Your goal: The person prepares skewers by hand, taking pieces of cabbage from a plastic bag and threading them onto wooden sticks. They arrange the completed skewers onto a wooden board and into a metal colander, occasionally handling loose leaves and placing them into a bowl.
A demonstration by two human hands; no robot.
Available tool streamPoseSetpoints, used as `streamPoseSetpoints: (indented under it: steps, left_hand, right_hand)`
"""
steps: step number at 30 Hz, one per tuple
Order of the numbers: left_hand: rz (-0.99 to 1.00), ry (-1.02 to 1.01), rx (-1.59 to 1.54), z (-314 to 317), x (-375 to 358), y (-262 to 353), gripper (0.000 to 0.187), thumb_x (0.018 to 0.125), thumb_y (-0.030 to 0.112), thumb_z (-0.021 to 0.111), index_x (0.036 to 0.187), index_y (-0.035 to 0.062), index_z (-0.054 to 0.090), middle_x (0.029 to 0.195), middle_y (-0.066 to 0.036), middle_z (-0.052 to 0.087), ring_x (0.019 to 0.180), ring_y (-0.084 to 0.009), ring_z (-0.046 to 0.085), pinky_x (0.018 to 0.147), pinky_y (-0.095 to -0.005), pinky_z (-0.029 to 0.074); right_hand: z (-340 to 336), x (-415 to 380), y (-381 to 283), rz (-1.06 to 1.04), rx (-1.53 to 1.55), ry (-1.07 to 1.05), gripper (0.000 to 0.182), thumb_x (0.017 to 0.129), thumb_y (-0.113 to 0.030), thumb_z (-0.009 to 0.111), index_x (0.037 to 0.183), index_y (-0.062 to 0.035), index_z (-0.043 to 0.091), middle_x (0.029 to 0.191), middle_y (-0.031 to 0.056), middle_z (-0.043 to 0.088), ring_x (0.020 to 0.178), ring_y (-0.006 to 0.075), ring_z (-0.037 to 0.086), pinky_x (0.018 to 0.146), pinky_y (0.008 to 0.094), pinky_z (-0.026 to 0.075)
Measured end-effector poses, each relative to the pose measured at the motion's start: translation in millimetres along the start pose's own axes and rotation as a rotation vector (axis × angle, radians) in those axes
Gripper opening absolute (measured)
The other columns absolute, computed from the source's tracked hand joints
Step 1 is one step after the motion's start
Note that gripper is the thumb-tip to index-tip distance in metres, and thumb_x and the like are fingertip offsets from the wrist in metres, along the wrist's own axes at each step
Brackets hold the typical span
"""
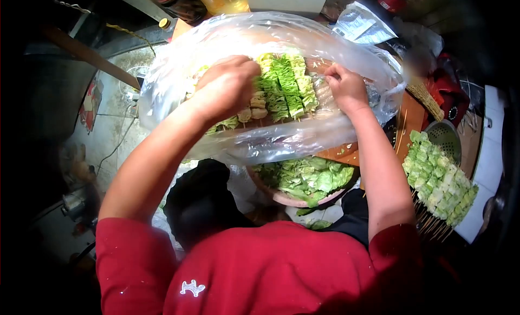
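Note:
A large clear plastic bag (281, 141) lies spread before me, with a row of leafy vegetable skewers (287, 82) side by side in its middle. The leaves are folded tightly along the sticks, some bright green, some pale yellow. Over the left part of this row my left hand (230, 84) is curled closed, its fingertips turned away, so whatever it grips is hidden. My right hand (346, 87) is right of the row, above the bag, thumb and fingertips pinched together. What lies between them is too small to tell.
Below the bag stands a basin (276, 198) of loose cabbage leaves (309, 177). At the right, a stack of cabbage skewers (441, 179) lies near a metal colander (444, 139). A wooden board (344, 152) shows under the bag. Behind are an oil jug (222, 0) and a crumpled packet (363, 25).

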State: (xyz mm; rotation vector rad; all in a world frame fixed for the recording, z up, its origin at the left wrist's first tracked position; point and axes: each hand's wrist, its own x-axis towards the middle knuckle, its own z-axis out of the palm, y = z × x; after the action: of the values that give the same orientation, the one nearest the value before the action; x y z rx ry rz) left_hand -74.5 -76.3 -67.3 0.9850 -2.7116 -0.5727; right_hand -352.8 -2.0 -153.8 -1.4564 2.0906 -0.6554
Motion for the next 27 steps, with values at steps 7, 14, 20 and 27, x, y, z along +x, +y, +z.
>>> streamPoseSetpoints:
  steps: [7, 14, 20, 27]
  left_hand:
    - [-0.172, 0.111, 0.258, 7, -51, -26, 0.025, 0.079, 0.017, 0.057, 0.102, 0.0067, 0.060, 0.104, -0.019, 0.059, 0.100, -0.0372, 0.054, 0.086, -0.0453, 0.044]
    - [-0.434, -0.532, 0.347, -29, -20, -14, 0.045, 0.081, 0.022, 0.055, 0.124, 0.0096, 0.049, 0.116, -0.016, 0.059, 0.109, -0.0314, 0.055, 0.093, -0.0427, 0.042]
    - [-0.366, -0.444, 0.281, -18, -32, -26, 0.052, 0.070, 0.019, 0.065, 0.119, 0.0123, 0.051, 0.117, -0.013, 0.056, 0.114, -0.0307, 0.049, 0.094, -0.0427, 0.040]
    - [-0.487, -0.548, 0.140, -37, -19, -18, 0.061, 0.067, 0.018, 0.068, 0.125, 0.0149, 0.050, 0.105, -0.016, 0.064, 0.102, -0.0317, 0.060, 0.093, -0.0402, 0.045]
  right_hand:
    - [6, 6, 24, -0.233, -0.106, 0.016, 0.029, 0.085, -0.027, 0.057, 0.107, -0.0095, 0.060, 0.107, 0.0152, 0.060, 0.102, 0.0307, 0.055, 0.090, 0.0396, 0.042]
    - [11, 4, 29, -0.335, -0.155, 0.068, 0.033, 0.082, -0.028, 0.062, 0.107, -0.0063, 0.062, 0.106, 0.0162, 0.061, 0.100, 0.0329, 0.056, 0.088, 0.0407, 0.045]
    - [16, 7, 39, -0.292, -0.218, 0.047, 0.034, 0.082, -0.026, 0.063, 0.111, -0.0078, 0.061, 0.109, 0.0147, 0.061, 0.104, 0.0291, 0.056, 0.092, 0.0372, 0.043]
    - [7, -3, 28, -0.170, -0.020, -0.107, 0.046, 0.090, -0.037, 0.049, 0.127, -0.0106, 0.054, 0.130, 0.0136, 0.052, 0.124, 0.0281, 0.045, 0.106, 0.0380, 0.031]
